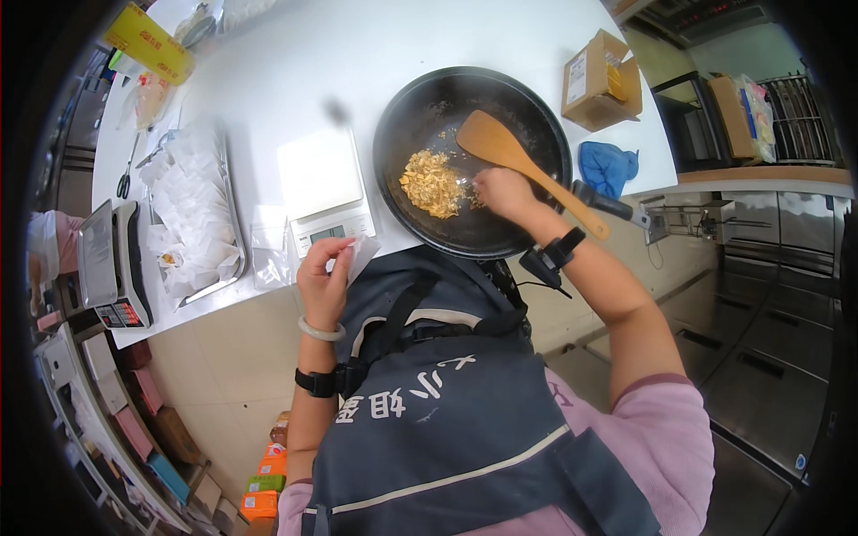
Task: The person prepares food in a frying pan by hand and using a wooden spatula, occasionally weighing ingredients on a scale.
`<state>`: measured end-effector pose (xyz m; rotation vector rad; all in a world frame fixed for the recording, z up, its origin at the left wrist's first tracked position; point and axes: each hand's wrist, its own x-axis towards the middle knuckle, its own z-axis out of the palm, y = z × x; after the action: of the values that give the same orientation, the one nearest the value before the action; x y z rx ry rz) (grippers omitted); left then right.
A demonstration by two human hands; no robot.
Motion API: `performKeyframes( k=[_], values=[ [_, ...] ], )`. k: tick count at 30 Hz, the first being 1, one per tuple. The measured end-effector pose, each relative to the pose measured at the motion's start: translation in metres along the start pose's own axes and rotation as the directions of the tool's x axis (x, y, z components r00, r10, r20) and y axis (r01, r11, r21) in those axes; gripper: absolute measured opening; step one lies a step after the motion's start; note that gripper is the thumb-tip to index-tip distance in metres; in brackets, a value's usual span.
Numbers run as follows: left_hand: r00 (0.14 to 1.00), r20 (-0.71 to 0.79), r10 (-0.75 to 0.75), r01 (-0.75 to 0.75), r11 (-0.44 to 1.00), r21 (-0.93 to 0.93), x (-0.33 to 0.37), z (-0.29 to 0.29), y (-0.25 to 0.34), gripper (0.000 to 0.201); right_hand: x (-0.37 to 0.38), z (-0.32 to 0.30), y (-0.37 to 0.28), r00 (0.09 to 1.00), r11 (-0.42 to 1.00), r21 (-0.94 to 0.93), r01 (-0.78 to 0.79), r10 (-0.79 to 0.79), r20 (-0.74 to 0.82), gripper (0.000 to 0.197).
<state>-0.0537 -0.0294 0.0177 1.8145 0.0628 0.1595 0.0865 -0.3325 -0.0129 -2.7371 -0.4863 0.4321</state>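
My left hand [323, 279] pinches a small white paper bag [362, 257] at the table's near edge, by the front of a white kitchen scale [320, 170]. Inside a wide black frying pan [407, 116], my right hand [503, 193] is closed at the right side of a heap of golden-brown flakes [429, 183]. Something small and shiny shows at its fingertips; I cannot make out what it is. A wooden spatula [490, 141] lies across the pan, its handle passing over the rim beside my right wrist.
Left of the scale, a metal tray [239, 239] holds many white paper packets [188, 205]. Beyond it are a second scale [121, 268], scissors [128, 179] and a yellow box [150, 43]. An open cardboard box [585, 80] and a blue cloth [608, 168] lie right of the pan.
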Motion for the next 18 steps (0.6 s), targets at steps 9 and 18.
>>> performKeyframes(
  k=[9,18],
  values=[
    [0.978,-0.087,0.192,-0.178,0.973,0.148,0.021,0.003,0.022,0.011,0.001,0.005,-0.009,0.897,0.587,0.7,-0.407,0.115,0.426,0.016],
    [0.954,0.039,0.298,-0.301,0.945,0.129,0.069,0.057,0.043,0.008,-0.023,-0.068,-0.008,0.887,0.565,0.694,-0.446,0.175,0.427,0.013]
  ],
)
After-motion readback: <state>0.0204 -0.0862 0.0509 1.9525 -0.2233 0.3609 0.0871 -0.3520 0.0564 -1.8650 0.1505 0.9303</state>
